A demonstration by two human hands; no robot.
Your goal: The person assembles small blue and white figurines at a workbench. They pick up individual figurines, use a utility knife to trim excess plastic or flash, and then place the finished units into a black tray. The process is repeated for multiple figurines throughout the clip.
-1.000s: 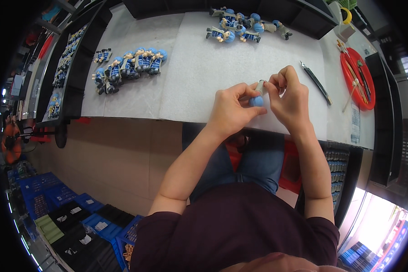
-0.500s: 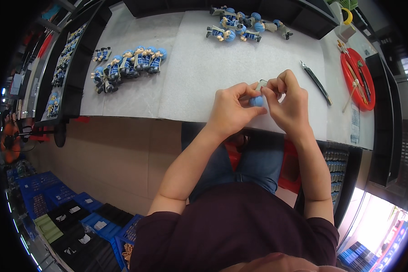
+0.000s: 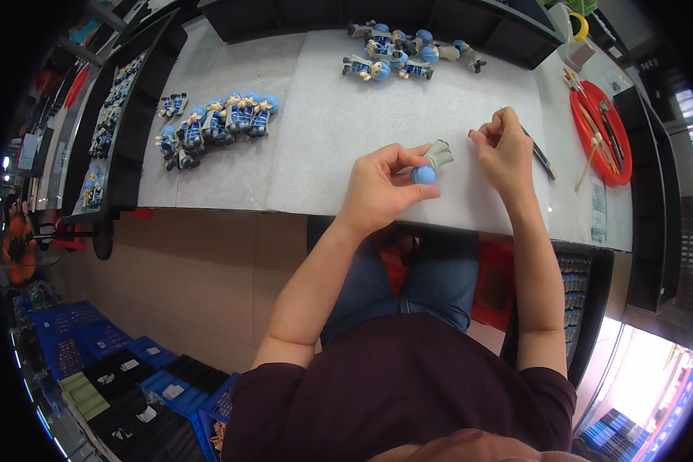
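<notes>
Near the front edge of the table, my left hand [image 3: 381, 187] is closed around a small figurine [image 3: 423, 175] with a round blue head. Its pale grey-green cape-like part [image 3: 439, 153] sticks out past my fingertips, while my fingers hide the rest. Apart from it, to the right, my right hand [image 3: 507, 154] has its fingers curled together. A tiny red spot shows at its thumb tip; what the fingers hold, if anything, I cannot make out. A slim dark craft knife [image 3: 545, 163] lies partly hidden behind this hand.
Several blue-haired figurines lie in a group at the left [image 3: 215, 123] and in another at the far middle [image 3: 385, 52]. A red oval tray [image 3: 626, 158] at the right holds brushes and tools. Black trays line the left [image 3: 135, 131] and back [image 3: 308, 15].
My right hand has let go of the figurine and moved right, over part of the craft knife. The left hand keeps the figurine, its grey-green part now more exposed. The view has shifted slightly.
</notes>
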